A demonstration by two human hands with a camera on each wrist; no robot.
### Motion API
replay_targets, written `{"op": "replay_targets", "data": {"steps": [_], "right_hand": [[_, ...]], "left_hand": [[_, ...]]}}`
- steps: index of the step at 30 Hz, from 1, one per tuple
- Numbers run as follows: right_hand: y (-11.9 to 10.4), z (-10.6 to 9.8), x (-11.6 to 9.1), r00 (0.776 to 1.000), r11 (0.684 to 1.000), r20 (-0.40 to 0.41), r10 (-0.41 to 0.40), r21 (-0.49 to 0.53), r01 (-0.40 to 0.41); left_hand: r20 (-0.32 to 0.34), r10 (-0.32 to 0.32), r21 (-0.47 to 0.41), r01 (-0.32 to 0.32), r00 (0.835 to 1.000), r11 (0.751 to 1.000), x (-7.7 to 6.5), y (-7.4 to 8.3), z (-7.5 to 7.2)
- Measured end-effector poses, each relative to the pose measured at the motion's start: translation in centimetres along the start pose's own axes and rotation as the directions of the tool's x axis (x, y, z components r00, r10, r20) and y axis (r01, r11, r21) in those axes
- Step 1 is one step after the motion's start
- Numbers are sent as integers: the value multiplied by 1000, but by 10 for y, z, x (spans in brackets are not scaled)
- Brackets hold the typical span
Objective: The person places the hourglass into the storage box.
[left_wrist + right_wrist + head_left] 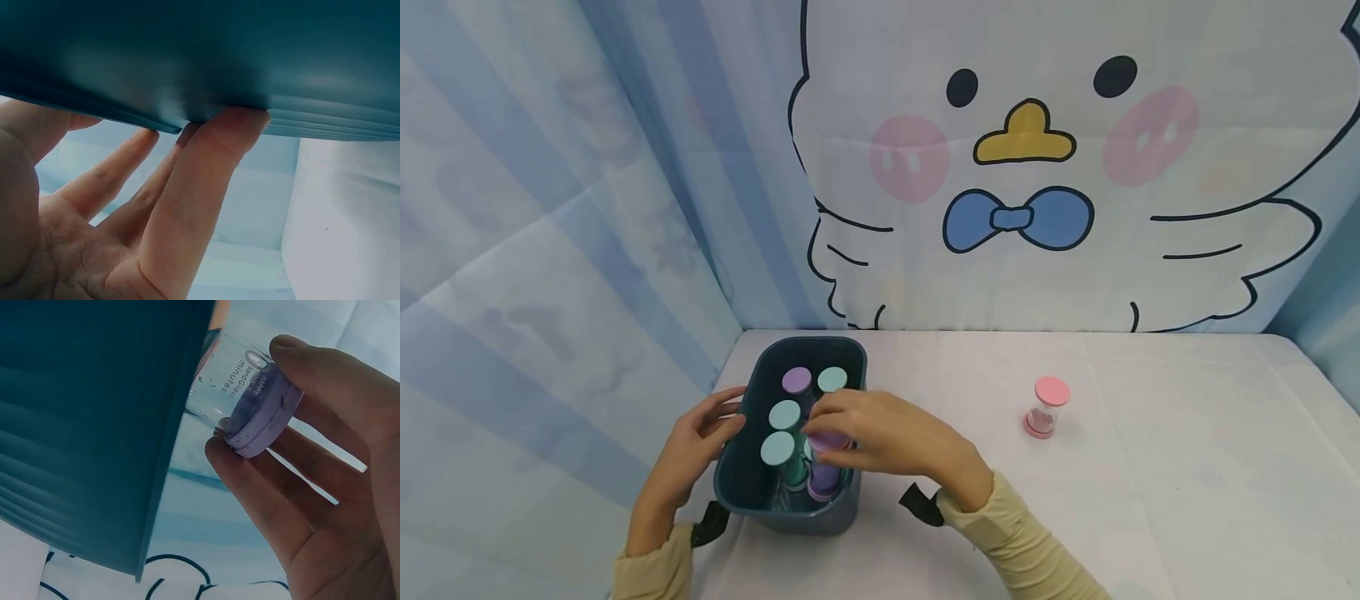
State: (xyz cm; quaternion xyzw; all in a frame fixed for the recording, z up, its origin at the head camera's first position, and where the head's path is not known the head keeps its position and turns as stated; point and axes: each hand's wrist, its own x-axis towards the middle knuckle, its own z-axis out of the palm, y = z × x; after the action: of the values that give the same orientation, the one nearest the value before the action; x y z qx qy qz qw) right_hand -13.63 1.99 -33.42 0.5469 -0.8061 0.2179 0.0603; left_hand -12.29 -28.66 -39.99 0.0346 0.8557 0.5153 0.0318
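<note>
My right hand [887, 433] pinches the purple cap of an hourglass sand timer [265, 415] between thumb and fingers. It reaches over the right side of a dark teal plastic bin [820, 523]. In the right wrist view the timer's clear glass with printed lettering slants behind the bin's rim. My left hand [681, 458] touches the bin's left side, its fingertips [240, 125] against the outer wall. Inside the bin stand several more sand timers, among them a green-capped one [778, 448] and a purple-capped one [797, 381] at the back. My right fingers partly hide others.
A pink sand timer [1047, 407] stands upright on the white tabletop [1187, 467], to the right of the bin. Behind the table hangs a cloth with a cartoon bird [1022, 133]. A blue-and-white curtain [550, 250] borders the left side.
</note>
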Motion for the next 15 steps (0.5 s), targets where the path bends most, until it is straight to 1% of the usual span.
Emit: {"op": "replay_targets", "data": {"steps": [7,15], "right_hand": [[0,12,3,999,1000,39,-8,-13,8],[0,20,6,987,999,155,42,-28,-38]], "left_hand": [[-1,4,-6,-4,1000,1000,-1,1,1],[1,3,-6,-3,1000,1000,-1,2,1]]}}
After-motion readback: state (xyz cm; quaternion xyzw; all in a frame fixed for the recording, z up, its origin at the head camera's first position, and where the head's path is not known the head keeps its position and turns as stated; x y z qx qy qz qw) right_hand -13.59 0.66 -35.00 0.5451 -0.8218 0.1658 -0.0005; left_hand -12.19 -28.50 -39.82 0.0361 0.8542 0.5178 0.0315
